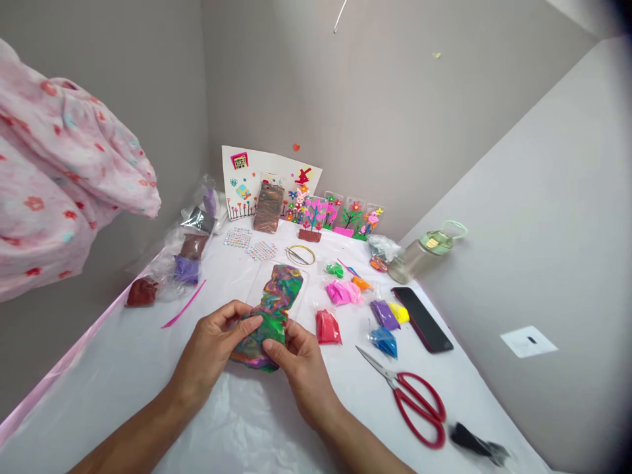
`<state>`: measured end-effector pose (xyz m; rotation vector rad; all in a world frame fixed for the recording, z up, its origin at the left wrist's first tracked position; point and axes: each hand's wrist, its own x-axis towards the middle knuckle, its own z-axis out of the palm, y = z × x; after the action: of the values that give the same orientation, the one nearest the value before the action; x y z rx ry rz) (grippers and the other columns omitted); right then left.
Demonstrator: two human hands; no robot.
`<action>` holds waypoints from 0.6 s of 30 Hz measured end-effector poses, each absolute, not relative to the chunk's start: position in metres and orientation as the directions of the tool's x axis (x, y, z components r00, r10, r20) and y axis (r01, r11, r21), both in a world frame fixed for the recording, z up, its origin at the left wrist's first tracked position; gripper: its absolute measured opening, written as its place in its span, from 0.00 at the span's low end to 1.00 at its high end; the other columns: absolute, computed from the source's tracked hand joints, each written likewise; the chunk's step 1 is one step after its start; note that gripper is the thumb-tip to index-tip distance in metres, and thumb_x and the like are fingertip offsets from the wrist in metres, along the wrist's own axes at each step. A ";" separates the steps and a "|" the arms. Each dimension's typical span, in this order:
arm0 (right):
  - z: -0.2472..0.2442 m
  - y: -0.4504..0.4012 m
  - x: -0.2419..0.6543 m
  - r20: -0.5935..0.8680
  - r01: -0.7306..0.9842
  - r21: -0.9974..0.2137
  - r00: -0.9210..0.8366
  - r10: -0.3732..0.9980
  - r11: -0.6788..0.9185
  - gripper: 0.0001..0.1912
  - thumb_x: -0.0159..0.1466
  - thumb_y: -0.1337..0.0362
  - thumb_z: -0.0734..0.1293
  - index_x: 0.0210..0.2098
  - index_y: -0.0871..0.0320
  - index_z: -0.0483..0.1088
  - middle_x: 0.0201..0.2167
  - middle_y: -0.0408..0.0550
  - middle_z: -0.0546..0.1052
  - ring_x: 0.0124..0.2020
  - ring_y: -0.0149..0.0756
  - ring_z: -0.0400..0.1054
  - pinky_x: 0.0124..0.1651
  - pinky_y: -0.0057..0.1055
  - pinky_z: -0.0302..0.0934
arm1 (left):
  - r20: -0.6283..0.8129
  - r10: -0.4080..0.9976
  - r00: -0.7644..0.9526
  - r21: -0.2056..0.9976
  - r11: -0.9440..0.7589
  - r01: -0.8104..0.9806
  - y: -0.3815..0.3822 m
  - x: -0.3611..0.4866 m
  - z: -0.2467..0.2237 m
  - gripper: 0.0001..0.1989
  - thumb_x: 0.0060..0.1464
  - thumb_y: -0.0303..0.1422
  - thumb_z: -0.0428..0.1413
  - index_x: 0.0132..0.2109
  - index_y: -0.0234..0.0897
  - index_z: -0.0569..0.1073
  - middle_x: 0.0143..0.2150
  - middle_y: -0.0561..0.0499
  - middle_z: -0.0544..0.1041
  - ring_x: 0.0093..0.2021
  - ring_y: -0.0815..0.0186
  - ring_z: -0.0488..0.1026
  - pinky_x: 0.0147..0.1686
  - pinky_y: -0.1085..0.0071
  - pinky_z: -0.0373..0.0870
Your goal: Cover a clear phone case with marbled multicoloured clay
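The marbled clay slab [284, 289] is at the middle of the white-covered worktop [247, 428], between the two hands. White cover stretches from the left forearm to the worktop's left edge, with a pink strip [185, 305] lying further up that side. On the right, room is tighter: a red packet [328, 328] sits near the right hand [307, 368], then scissors [392, 377] and a phone [423, 320] lie toward the right edge. The slab's long axis slants from the lower left, nearest the person, to the upper right, its far end overlapping a clear case [303, 280] in view; whether they touch cannot be told. The left hand [212, 345] and the right hand both pinch its near half, thumbs on top, other fingers curled around the sides.
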<state>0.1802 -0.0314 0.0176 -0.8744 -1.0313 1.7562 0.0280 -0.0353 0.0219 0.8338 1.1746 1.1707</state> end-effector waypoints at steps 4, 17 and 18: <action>0.018 -0.030 0.180 -0.112 -0.339 -0.909 -0.363 0.925 -0.243 0.18 0.55 0.58 0.76 0.42 0.57 0.75 0.38 0.46 0.80 0.39 0.42 0.74 0.48 0.37 0.66 | -0.214 0.977 -0.005 0.941 0.205 -0.270 -0.034 0.027 0.021 0.14 0.53 0.45 0.63 0.33 0.39 0.75 0.27 0.57 0.77 0.26 0.67 0.74 0.26 0.75 0.73; 0.018 -0.033 0.177 -0.110 -0.306 -0.921 -0.392 0.913 -0.242 0.20 0.54 0.55 0.77 0.43 0.55 0.76 0.37 0.46 0.80 0.40 0.43 0.74 0.49 0.39 0.66 | -0.272 0.962 0.020 0.910 0.264 -0.319 -0.037 0.028 0.022 0.15 0.54 0.46 0.62 0.41 0.40 0.80 0.30 0.53 0.79 0.29 0.64 0.75 0.28 0.74 0.74; 0.018 -0.033 0.177 -0.107 -0.311 -0.919 -0.392 0.914 -0.241 0.20 0.54 0.55 0.77 0.43 0.55 0.76 0.37 0.46 0.80 0.40 0.43 0.74 0.49 0.39 0.66 | -0.273 0.962 0.029 0.906 0.267 -0.328 -0.037 0.028 0.023 0.15 0.54 0.46 0.61 0.41 0.40 0.79 0.31 0.53 0.79 0.29 0.64 0.75 0.28 0.73 0.74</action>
<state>0.1769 -0.0332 0.0182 -0.8551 -1.0953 1.7682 0.0282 -0.0373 0.0229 0.7560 1.0929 1.1577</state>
